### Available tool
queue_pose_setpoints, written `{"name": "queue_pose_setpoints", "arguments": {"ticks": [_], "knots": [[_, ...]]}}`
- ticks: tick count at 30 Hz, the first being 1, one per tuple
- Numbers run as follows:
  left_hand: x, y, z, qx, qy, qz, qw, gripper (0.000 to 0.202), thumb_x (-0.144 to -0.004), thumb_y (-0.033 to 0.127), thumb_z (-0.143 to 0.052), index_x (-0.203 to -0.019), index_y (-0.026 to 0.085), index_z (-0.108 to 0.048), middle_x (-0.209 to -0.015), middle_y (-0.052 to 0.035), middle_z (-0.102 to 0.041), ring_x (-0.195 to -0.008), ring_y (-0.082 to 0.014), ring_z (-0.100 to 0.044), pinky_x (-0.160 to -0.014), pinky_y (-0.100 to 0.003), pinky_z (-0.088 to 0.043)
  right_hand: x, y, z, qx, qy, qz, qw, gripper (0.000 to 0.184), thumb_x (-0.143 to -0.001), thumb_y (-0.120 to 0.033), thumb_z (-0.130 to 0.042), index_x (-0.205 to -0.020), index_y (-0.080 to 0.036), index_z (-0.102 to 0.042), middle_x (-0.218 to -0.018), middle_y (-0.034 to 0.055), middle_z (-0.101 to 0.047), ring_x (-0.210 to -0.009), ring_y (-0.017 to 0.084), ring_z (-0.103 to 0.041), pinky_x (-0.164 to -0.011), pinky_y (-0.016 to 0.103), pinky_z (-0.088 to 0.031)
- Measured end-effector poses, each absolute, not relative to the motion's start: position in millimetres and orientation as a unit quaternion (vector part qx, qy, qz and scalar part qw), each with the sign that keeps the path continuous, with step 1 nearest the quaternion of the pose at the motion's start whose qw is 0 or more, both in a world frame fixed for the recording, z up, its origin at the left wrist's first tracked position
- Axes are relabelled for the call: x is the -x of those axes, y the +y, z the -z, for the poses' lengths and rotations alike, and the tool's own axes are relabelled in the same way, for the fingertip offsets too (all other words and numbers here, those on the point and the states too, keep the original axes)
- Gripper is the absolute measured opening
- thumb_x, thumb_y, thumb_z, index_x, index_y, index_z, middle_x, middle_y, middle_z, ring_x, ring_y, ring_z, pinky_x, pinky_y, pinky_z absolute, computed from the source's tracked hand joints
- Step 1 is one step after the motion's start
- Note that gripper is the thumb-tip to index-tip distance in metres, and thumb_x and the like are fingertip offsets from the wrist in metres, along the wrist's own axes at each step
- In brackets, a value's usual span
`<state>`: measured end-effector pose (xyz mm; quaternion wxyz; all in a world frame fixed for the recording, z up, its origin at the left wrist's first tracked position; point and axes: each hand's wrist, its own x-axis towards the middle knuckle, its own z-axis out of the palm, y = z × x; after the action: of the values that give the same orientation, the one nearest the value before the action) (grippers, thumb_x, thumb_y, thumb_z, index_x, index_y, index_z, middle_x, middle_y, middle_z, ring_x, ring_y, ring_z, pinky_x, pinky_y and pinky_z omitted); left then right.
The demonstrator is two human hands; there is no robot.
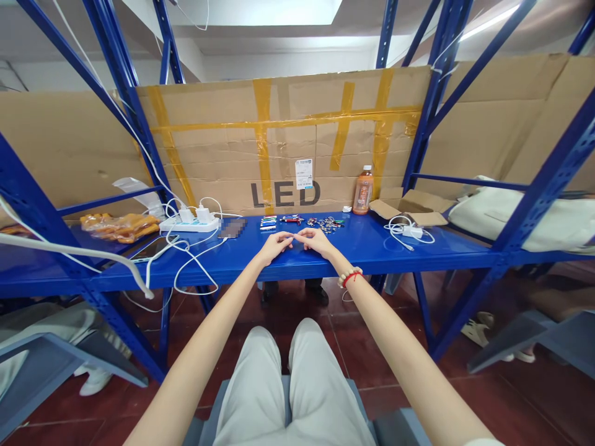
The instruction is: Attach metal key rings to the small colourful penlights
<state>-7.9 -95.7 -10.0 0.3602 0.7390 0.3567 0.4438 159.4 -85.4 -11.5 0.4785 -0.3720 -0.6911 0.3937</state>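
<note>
My left hand [276, 246] and my right hand [314, 240] meet at the fingertips above the front part of the blue table [357, 251]. Fingers and thumbs are closed in a pinch on both hands; whatever is between them is too small to make out. Just beyond my left hand lies a neat row of small blue and white sticks [268, 223]. Several small red and dark pieces [292, 219] are behind the fingertips. Past my right hand spreads a loose pile of small metal pieces [328, 224], some of them shaped like rings.
A white power strip [189, 225] with plugs and trailing cables stands left, near a phone [153, 249]. At the back right are an orange drink bottle [363, 191], an open cardboard box [416, 207] and a coiled white cable [403, 231]. Taped cardboard [209, 161] walls the back.
</note>
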Motion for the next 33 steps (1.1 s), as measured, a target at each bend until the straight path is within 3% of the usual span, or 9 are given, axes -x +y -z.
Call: {"name": "queue_pose_setpoints", "arguments": {"ticks": [4, 11, 15, 21, 28, 33], "knots": [[8.1, -95.6, 10.6, -0.734, 0.36, -0.446, 0.365, 0.039, -0.071, 0.039, -0.055, -0.097, 0.011, -0.057, -0.064, -0.0007, -0.056, -0.049, -0.007, -0.041, -0.051, -0.021, -0.034, -160.4, -89.7, 9.2, 0.362, -0.689, -0.401, 0.483, 0.047, -0.057, -0.045, -0.067, -0.088, -0.01, -0.062, -0.068, 0.0034, -0.059, -0.047, 0.004, -0.046, -0.045, 0.017, -0.037], [7.5, -94.7, 12.4, -0.726, 0.363, -0.452, 0.37, 0.032, -0.072, 0.034, -0.055, -0.094, 0.011, -0.058, -0.064, -0.001, -0.057, -0.065, -0.0119, -0.053, -0.066, -0.026, -0.04, -161.8, -89.6, 10.4, 0.371, -0.682, -0.418, 0.473, 0.052, -0.054, -0.041, -0.069, -0.094, -0.008, -0.065, -0.069, 0.0057, -0.061, -0.048, 0.004, -0.045, -0.047, 0.018, -0.037], [7.1, -96.5, 13.6, -0.734, 0.364, -0.454, 0.351, 0.025, -0.071, 0.031, -0.056, -0.087, 0.011, -0.057, -0.07, -0.0022, -0.059, -0.067, -0.0116, -0.054, -0.069, -0.027, -0.041, -161.2, -87.6, 12.1, 0.373, -0.686, -0.414, 0.468, 0.051, -0.052, -0.039, -0.07, -0.092, -0.007, -0.066, -0.071, 0.0068, -0.062, -0.047, 0.004, -0.045, -0.047, 0.019, -0.036], [9.6, -97.7, 13.1, -0.76, 0.335, -0.436, 0.347, 0.02, -0.072, 0.031, -0.056, -0.076, 0.013, -0.05, -0.064, 0.0007, -0.055, -0.064, -0.0105, -0.052, -0.067, -0.025, -0.039, -161.1, -88.1, 11.7, 0.365, -0.697, -0.403, 0.467, 0.051, -0.051, -0.041, -0.07, -0.089, -0.007, -0.066, -0.065, 0.0049, -0.061, -0.046, 0.004, -0.044, -0.047, 0.019, -0.035], [9.9, -99.6, 10.2, -0.769, 0.318, -0.433, 0.346, 0.02, -0.073, 0.032, -0.056, -0.073, 0.014, -0.048, -0.065, 0.0, -0.057, -0.067, -0.0115, -0.054, -0.07, -0.026, -0.04, -161.3, -88.5, 11.7, 0.359, -0.715, -0.38, 0.463, 0.05, -0.051, -0.044, -0.069, -0.085, -0.007, -0.066, -0.059, 0.0038, -0.059, -0.044, 0.005, -0.044, -0.047, 0.019, -0.036], [9.8, -102.6, 8.3, -0.791, 0.336, -0.42, 0.29, 0.019, -0.073, 0.033, -0.055, -0.072, 0.014, -0.05, -0.067, -0.0014, -0.058, -0.069, -0.0141, -0.055, -0.07, -0.028, -0.042, -161.1, -92.5, 8.7, 0.363, -0.737, -0.359, 0.442, 0.044, -0.054, -0.045, -0.067, -0.076, -0.008, -0.065, -0.056, 0.0031, -0.057, -0.044, 0.005, -0.044, -0.048, 0.02, -0.037]]}}
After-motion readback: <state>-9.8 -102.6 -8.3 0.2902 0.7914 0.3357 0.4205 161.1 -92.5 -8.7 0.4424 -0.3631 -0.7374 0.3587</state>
